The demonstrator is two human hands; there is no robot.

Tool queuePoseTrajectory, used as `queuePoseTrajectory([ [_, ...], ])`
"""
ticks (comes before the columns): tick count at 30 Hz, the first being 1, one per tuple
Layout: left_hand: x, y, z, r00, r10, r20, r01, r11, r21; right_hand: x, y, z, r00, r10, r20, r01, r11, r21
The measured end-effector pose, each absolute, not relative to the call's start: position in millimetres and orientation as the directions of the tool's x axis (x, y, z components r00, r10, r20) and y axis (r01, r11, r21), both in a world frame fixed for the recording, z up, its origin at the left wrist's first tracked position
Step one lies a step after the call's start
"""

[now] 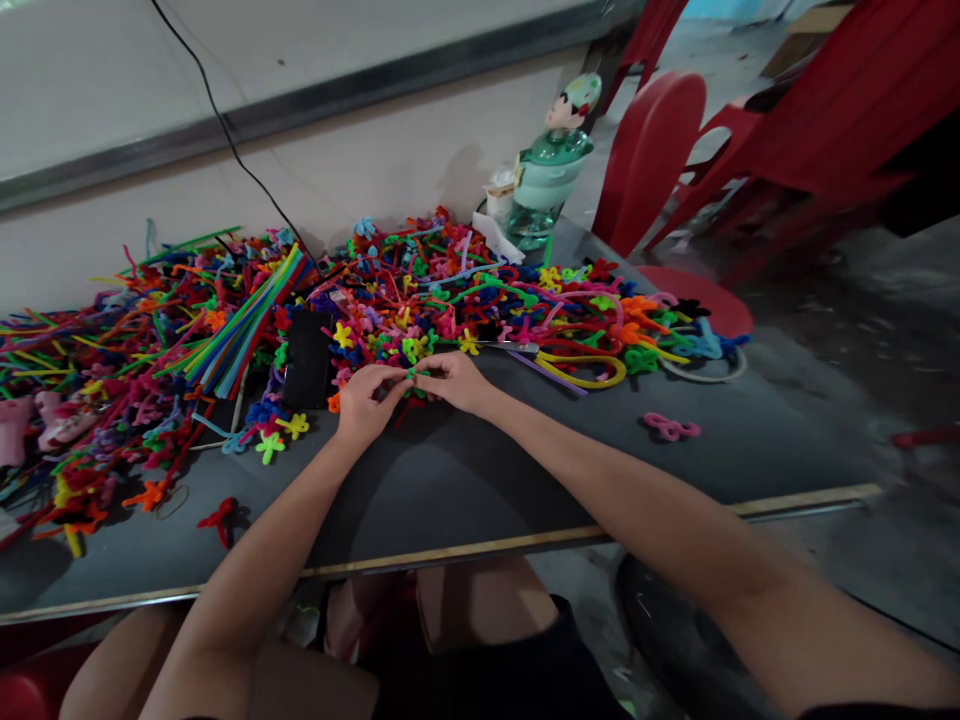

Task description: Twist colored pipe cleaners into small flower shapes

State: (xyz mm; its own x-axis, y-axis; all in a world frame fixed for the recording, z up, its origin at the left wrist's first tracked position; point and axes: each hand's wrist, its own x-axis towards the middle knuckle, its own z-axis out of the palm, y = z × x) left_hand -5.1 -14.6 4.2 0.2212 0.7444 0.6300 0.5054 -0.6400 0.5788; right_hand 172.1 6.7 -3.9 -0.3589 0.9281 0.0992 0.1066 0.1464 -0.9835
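Observation:
My left hand [365, 402] and my right hand [455, 380] meet over the dark table [465, 480], fingertips pinched together on a small green pipe cleaner piece [415, 373]. Right behind them lies a big heap of coloured pipe cleaner shapes [450, 290]. A bundle of straight pipe cleaners [240, 325] lies to the left, beside a black box-like object [307, 358]. Small bent flowers, one yellow [294, 425] and one green [268, 446], lie by my left hand.
A green bottle with a figurine lid [551, 170] stands at the table's far end. Red plastic chairs [750, 150] stand to the right. A pink bent piece [671, 427] and a yellow loop [581, 370] lie on the table. A black cable [225, 130] runs down the wall.

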Motion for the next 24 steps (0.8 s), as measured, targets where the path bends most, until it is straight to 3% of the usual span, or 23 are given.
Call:
queuePoseTrajectory([
  [24,-4.0,-15.9,6.8,0.246,0.708,0.662,0.496,-0.679,0.541,171.6,6.0,-4.3,-0.357,0.928,0.104,0.115,0.154,-0.981],
])
